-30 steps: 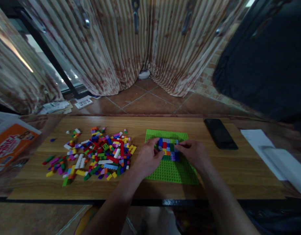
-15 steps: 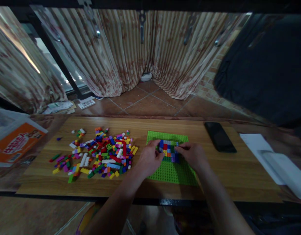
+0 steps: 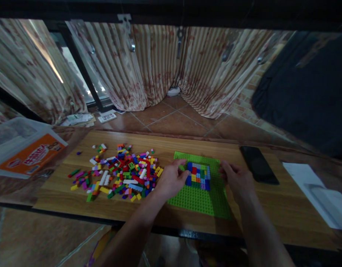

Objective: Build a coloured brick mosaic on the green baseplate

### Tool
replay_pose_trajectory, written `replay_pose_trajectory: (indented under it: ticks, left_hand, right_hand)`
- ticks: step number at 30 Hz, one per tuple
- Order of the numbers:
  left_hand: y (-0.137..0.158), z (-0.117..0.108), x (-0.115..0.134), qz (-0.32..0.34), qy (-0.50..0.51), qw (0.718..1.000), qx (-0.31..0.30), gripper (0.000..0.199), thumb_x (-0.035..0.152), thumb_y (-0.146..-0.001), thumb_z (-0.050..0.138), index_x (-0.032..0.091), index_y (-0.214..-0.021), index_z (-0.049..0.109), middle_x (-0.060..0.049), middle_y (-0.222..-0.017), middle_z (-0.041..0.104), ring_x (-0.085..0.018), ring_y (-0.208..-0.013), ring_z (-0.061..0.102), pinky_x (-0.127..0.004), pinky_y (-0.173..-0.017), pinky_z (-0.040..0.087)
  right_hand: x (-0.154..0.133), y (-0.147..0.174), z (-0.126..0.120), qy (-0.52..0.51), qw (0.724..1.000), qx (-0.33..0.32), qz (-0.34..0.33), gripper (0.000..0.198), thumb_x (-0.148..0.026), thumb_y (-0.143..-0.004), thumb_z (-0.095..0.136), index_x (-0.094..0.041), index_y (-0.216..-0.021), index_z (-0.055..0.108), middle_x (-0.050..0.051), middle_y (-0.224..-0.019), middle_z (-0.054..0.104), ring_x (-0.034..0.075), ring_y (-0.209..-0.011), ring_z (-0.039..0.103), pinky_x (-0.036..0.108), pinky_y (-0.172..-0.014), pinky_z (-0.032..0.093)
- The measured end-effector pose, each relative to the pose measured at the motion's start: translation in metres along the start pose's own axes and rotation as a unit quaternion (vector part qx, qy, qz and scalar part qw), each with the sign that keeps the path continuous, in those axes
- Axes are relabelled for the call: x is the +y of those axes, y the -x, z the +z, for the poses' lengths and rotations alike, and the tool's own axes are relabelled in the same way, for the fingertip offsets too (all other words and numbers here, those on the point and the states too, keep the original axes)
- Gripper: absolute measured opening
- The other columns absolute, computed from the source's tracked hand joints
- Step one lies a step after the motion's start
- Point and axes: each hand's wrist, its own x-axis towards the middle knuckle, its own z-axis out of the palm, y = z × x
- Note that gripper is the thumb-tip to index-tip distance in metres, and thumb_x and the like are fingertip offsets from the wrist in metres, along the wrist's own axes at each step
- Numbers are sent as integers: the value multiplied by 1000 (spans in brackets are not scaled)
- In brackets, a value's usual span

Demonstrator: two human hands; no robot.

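A square patch of blue, red, yellow, orange and green toy bricks (image 3: 199, 176) is set on the green studded baseplate (image 3: 199, 204). At the patch's left edge is my left hand (image 3: 172, 180), its thumb and index finger apart with nothing visible between them. The thumb tip lies close to the bricks; whether it touches them I cannot tell. My right hand (image 3: 237, 181) hovers over the plate's right edge, away from the bricks. Its fingers are loosely bent and apart, and no brick shows in them.
Left of the plate lies a scattered heap of loose toy bricks (image 3: 129, 181). A black phone (image 3: 258, 165) rests at the table's right, with white paper (image 3: 301, 178) beyond it. A clear plastic box with an orange label (image 3: 32, 155) stands at the far left.
My right hand has pulled away from the brick patch to the right, uncovering its right side. My left hand stays at the left edge, fingers a little apart. The camera view has shifted slightly.
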Motion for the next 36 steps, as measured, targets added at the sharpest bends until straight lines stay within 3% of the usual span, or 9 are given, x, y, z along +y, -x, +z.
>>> replay_pose_trajectory:
  ticks: [4, 7, 13, 17, 21, 28, 36]
  left_hand:
    - [-3, -14, -1, 18, 48, 996, 67, 32, 22, -84, 55, 16, -114, 64, -5, -97, 70, -10, -62, 55, -23, -60, 46]
    - [-4, -30, -4, 36, 78, 988, 131, 28, 23, -85, 55, 16, -110, 66, -5, -94, 71, -10, -63, 57, -22, -62, 47]
    - [-4, -68, -10, 9, 173, 946, 274, 24, 27, -81, 60, 15, -100, 70, -3, -80, 68, -11, -64, 58, -21, -59, 46]
    - [-3, -92, -13, -4, 232, 911, 341, 21, 27, -78, 62, 14, -93, 70, 1, -66, 61, -8, -55, 50, -18, -49, 38]
    - [0, -110, -18, 13, 284, 883, 373, 20, 29, -76, 65, 13, -88, 69, 5, -57, 52, -5, -48, 41, -18, -46, 32]
    - [12, -135, -20, -5, 316, 857, 408, 21, 28, -76, 65, 12, -88, 69, 6, -56, 51, -5, -45, 40, -17, -42, 28]
    - [20, -153, -31, -18, 349, 842, 410, 18, 26, -74, 66, 12, -85, 68, 6, -55, 50, -4, -44, 37, -18, -42, 26]
  right_hand:
    - [-11, 8, 7, -13, 998, 41, -56, 38, -52, -72, 65, -14, -73, 69, 7, -61, 67, 15, -51, 56, 27, -47, 43]
    - [-17, 23, 21, 22, 993, 6, -117, 38, -51, -79, 60, -15, -78, 70, 7, -67, 69, 17, -56, 59, 28, -52, 45]
    - [-26, 59, 55, 76, 966, -105, -226, 29, -41, -87, 54, -20, -93, 72, 8, -94, 74, 22, -85, 68, 36, -79, 52]
    - [-31, 76, 77, 111, 932, -161, -306, 24, -32, -89, 51, -20, -92, 71, 7, -92, 73, 21, -84, 68, 34, -78, 50]
    - [-36, 87, 95, 125, 914, -200, -330, 23, -29, -91, 49, -21, -96, 70, 6, -93, 72, 20, -83, 67, 33, -77, 50]
    - [-44, 104, 122, 113, 898, -223, -362, 18, -27, -91, 52, -21, -95, 69, 5, -92, 69, 18, -83, 66, 31, -76, 50]
    - [-48, 119, 151, 128, 873, -207, -422, 24, -32, -91, 56, -23, -107, 71, 9, -119, 63, 25, -111, 58, 42, -97, 47]
